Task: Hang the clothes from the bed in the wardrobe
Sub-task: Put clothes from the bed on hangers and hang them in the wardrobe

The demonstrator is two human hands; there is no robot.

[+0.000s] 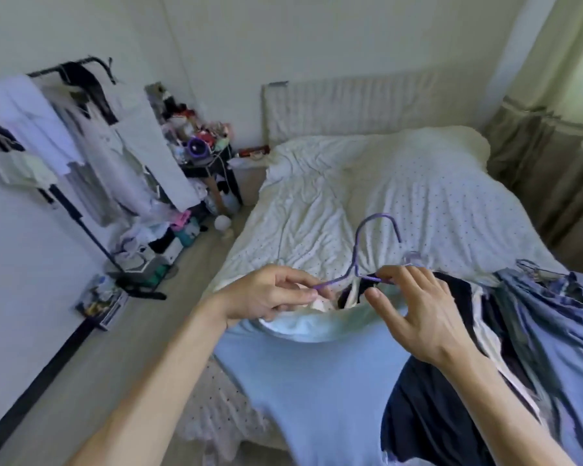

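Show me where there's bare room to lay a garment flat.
Free: the dotted duvet between the headboard and the purple hanger, wide across the middle. Also the floor strip between bed edge and clothes rack. Crowded: the near end, under the light blue top, dark garments and denim.

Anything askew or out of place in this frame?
Nothing damaged or spilled. The clothes rail is crowded, garments draped unevenly, with a jumble of items on the floor below. On the bed, denim and dark clothes lie crumpled.
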